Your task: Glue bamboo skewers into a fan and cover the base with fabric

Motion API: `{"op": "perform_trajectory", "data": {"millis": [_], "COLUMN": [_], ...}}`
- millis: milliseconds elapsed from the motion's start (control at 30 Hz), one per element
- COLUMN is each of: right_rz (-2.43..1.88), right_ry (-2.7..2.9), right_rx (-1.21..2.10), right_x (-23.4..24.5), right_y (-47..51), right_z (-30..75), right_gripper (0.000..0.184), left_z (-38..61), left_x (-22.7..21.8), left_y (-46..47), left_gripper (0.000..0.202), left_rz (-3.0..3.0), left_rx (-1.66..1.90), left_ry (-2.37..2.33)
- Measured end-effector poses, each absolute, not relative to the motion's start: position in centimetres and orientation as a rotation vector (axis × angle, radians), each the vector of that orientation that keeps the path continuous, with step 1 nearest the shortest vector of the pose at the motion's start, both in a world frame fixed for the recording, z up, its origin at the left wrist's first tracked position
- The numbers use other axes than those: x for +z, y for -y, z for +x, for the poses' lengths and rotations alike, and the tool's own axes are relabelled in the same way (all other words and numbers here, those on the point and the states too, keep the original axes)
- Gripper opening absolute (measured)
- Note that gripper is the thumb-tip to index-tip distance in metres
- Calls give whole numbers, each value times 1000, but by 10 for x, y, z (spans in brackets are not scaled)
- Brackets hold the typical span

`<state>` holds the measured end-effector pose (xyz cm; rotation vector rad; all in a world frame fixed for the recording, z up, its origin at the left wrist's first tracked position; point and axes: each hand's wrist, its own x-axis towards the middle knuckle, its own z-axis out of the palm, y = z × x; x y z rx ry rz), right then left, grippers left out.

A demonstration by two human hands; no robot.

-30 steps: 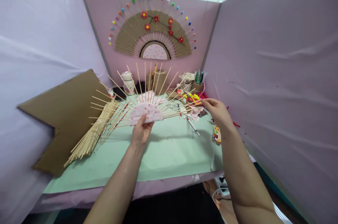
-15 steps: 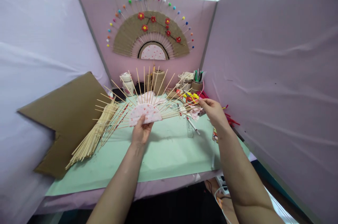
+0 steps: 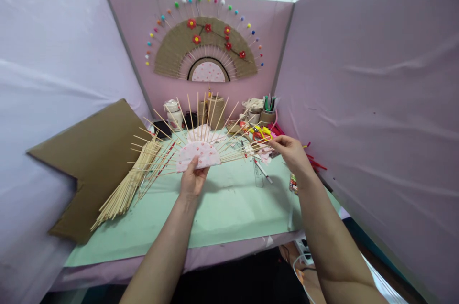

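Observation:
My left hand (image 3: 192, 179) grips the bottom edge of a pink half-round piece (image 3: 198, 153) dotted with red, held above the green table cover (image 3: 222, 208). Thin bamboo sticks (image 3: 168, 124) fan out from it in all upward directions. My right hand (image 3: 292, 151) pinches the outer tips of the sticks at the fan's right side, fingers closed on them.
A bundle of loose bamboo sticks (image 3: 125, 187) lies at the left beside a brown cardboard sheet (image 3: 89, 156). A finished fan (image 3: 206, 48) with coloured beads hangs on the back wall. Twine spools (image 3: 215, 108), a jar (image 3: 173, 112), scissors (image 3: 260, 133) and pens crowd the back right.
The stick fan has stayed nearly in place in both hands; my right hand has shifted slightly along the rightmost sticks. The camera view has tilted a little.

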<state>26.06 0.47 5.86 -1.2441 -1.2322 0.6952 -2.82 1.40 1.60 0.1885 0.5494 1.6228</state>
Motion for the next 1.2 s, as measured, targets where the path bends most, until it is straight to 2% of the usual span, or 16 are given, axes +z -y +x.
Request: {"op": "perform_trajectory", "data": {"millis": [267,600,800,967,1200], "right_rz": [-1226,-1265,-1237,-1145,-1278], "right_ry": [1290,1133,827,505,690], "right_rx": [477,460,496,535,704], "right_x": [65,52,62,53,23], "right_y": [1,-6,4,5,-8], "right_z": [259,282,329,355,307], "right_gripper": [19,25,21,26,25], "left_z": [-27,-31,-34,-33,-33], "left_x": [16,18,19,20,19], "left_y": [-13,-15,-18,-17,-16], "left_gripper": [24,27,24,24,23], "left_rz": [215,186,150,155,188], "left_rx": [1635,1645,1652,1659,1652], "left_ry": [-567,-581,-569,-568,-563]}}
